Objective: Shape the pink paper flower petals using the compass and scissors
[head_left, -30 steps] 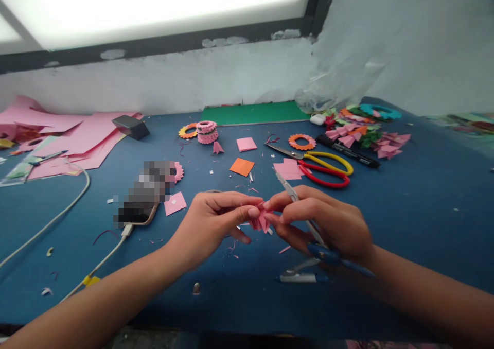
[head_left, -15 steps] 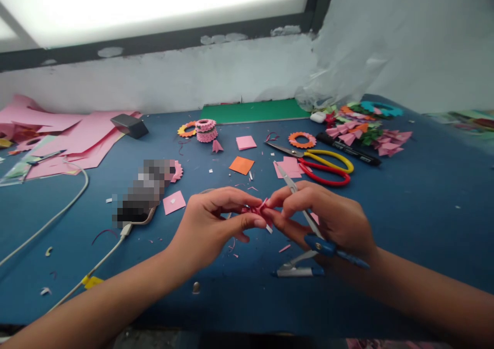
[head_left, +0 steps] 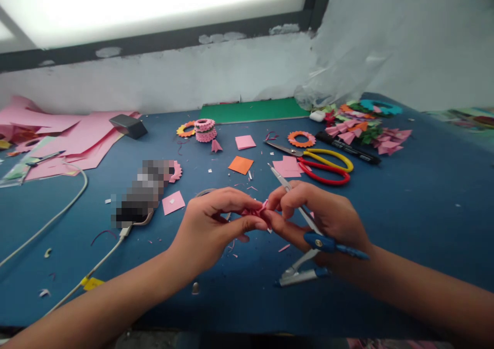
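Note:
A small folded piece of pink paper (head_left: 264, 207) is pinched between both hands at the middle of the view; the fingers cover most of it. My left hand (head_left: 212, 223) grips it from the left between thumb and fingertips. From the right, the fingertips of my right hand (head_left: 322, 212) close on its other side. A drawing compass (head_left: 318, 242) with a blue head rests in the right hand, its legs spread. Its pointed leg slants up past the knuckles, and the other hangs below the hand.
Behind the hands lie scissors (head_left: 326, 171) with red and yellow handles, an orange paper square (head_left: 241, 165) and a pink square (head_left: 173, 203). A stack of pink paper rings (head_left: 206, 133) stands farther back. To the left are a phone cable (head_left: 102, 261) and pink sheets (head_left: 83, 143).
The hands stay nearly in place, with the fingers shifting slightly on the pink paper. The compass has tilted a little, its lower leg swinging slightly downward.

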Demonstrator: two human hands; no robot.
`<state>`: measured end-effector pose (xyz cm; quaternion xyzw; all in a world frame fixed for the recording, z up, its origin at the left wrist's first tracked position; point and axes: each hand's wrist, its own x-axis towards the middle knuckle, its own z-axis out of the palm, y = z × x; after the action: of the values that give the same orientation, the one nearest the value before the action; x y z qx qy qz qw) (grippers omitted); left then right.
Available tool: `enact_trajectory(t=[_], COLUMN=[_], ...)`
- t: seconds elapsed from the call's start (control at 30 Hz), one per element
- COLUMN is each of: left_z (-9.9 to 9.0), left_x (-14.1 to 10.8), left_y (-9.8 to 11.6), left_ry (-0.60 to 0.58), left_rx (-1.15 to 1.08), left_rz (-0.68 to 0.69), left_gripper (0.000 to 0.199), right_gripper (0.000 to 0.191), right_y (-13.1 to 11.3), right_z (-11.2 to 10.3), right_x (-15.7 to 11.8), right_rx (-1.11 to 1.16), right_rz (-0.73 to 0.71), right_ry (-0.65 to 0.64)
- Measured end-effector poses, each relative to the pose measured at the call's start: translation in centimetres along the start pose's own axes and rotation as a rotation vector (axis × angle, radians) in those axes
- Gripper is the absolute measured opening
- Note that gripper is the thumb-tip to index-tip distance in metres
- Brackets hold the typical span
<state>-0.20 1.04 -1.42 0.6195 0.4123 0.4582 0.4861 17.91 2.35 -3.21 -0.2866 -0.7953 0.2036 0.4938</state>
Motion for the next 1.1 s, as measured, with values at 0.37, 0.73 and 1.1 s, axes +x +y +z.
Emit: enact_trajectory(t=[0.37,0.73,1.1], left_z=[0.13,-0.02,0.08], left_x=[-0.18,-0.09,-0.21], left_y=[-0.16,-0.46,-0.09], left_ry=[0.007,0.041,0.066], left_rx=[0.133,0.225,0.160], left_rz=[0.100,0.186,0.158], left_gripper=[0.008,0.009,0.007], right_gripper=[0.019,0.023,0.022], right_y=[-0.01,-0.29,-0.42], right_z=[0.54,0.63,0.54], right_x=[-0.20,-0.29,-0.17], right_rx=[-0.072,-0.081,-0.038], right_rz=[-0.042,-0.023,0.046], right_ry=[0.035,0.050,0.101])
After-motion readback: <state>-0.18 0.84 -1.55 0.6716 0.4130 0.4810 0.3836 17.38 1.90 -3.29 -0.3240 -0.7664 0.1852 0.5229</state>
